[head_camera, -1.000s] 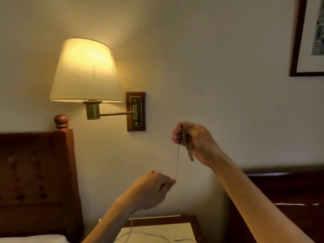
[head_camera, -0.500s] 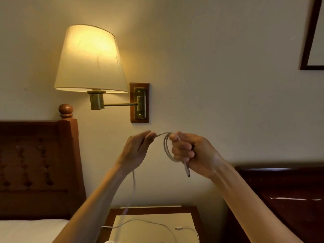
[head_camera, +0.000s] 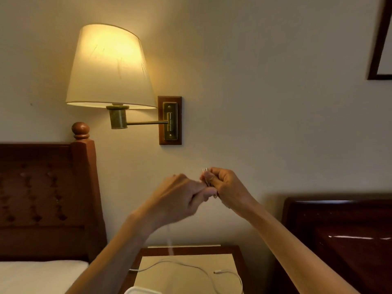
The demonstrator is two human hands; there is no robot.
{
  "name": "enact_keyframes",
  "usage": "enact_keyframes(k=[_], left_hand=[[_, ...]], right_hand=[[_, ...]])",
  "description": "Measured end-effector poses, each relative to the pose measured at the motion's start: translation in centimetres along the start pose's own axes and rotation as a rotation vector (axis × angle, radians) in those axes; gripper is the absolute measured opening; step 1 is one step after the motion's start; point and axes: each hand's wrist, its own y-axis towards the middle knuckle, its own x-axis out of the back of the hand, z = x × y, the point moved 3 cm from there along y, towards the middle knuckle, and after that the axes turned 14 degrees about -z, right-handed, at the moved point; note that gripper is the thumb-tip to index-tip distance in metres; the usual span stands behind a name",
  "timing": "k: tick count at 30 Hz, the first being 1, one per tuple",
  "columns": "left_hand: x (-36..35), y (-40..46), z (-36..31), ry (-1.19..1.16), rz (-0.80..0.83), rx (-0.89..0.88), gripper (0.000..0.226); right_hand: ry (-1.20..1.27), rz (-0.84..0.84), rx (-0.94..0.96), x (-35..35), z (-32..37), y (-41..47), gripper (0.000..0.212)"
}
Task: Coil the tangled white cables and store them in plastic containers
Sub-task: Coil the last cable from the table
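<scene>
Right hand (head_camera: 228, 187) pinches the white cable (head_camera: 206, 177) coil, loops poking out above its fingers; left hand (head_camera: 180, 196), curled, feeds slack right beside it. Keep loops even; tail hangs below toward the nightstand (head_camera: 237, 251).

A single head-worn view faces the wall (head_camera: 265, 102) straight on, close above the nightstand (head_camera: 237, 251).

The wall lamp (head_camera: 110, 66) has a cloth shade, a little wrinkled, and an arm of dull brass on a polished wooden plate (head_camera: 170, 120). The headboard (head_camera: 42, 198) is dark wood with tufted padding. The right headboard (head_camera: 339, 240) is glossy lacquered wood. The white cable (head_camera: 191, 267) looks like smooth plastic
</scene>
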Motion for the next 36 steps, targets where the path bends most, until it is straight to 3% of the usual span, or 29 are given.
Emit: enact_keyframes(k=[3, 6, 9, 11, 13, 15, 16, 18, 19, 21, 22, 27, 30, 36], left_hand=[[1.6, 1.0, 2.2, 0.167, -0.11, -0.066, 0.049], [1.4, 1.0, 4.1, 0.002, -0.164, -0.039, 0.042], [0.6, -0.5, 6.3, -0.168, -0.323, 0.091, 0.035], [-0.7, -2.7, 8.2, -0.181, -0.414, 0.217, 0.045], [-2.7, -5.4, 10.0, -0.141, -0.441, 0.351, 0.046], [-4.8, -7.6, 11.1, -0.043, -0.361, 0.521, 0.03], [-5.6, -8.3, 10.6, -0.023, -0.224, 0.607, 0.024], [-7.0, -8.4, 7.2, 0.051, 0.268, 0.64, 0.028], [-6.9, -7.9, 4.8, 0.069, 0.467, 0.548, 0.034], [-5.5, -6.2, 0.0, -0.021, 0.607, 0.327, 0.043], [-4.0, -5.1, -1.8, -0.089, 0.574, 0.251, 0.042], [2.6, -1.6, -0.5, -0.064, -0.029, 0.021, 0.022], [3.0, -1.1, 2.6, -0.133, -0.083, 0.078, 0.028], [1.7, -3.0, 5.2, -0.335, 0.033, 0.244, 0.017]], right_hand=[[0.015, 0.101, -0.031, -0.5, 0.3, -1.5, 0.033], [0.237, 0.255, -0.206, -0.4, 1.1, -1.9, 0.036], [0.618, 0.346, -0.326, 0.8, 2.0, -1.6, 0.033], [0.836, 0.353, -0.411, 1.5, 2.3, -1.3, 0.03], [0.957, 0.334, -0.437, 1.9, 2.6, -0.9, 0.031], [1.025, 0.282, -0.419, 2.2, 2.9, -0.4, 0.033], [1.005, 0.232, -0.404, 2.2, 3.0, -0.1, 0.032], [0.795, 0.09, -0.351, 1.9, 2.3, 0.5, 0.029], [0.624, 0.025, -0.304, 1.6, 1.6, 0.6, 0.029], [0.289, -0.031, -0.189, 0.8, 0.2, 0.3, 0.031], [0.165, -0.023, -0.148, 0.4, -0.3, -0.1, 0.031], [-0.093, 0.162, -0.095, -0.4, -0.7, -2.2, 0.033], [-0.016, 0.231, -0.159, -0.9, 0.2, -2.3, 0.038], [0.007, 0.153, -0.233, -0.3, 1.2, -1.6, 0.043]])
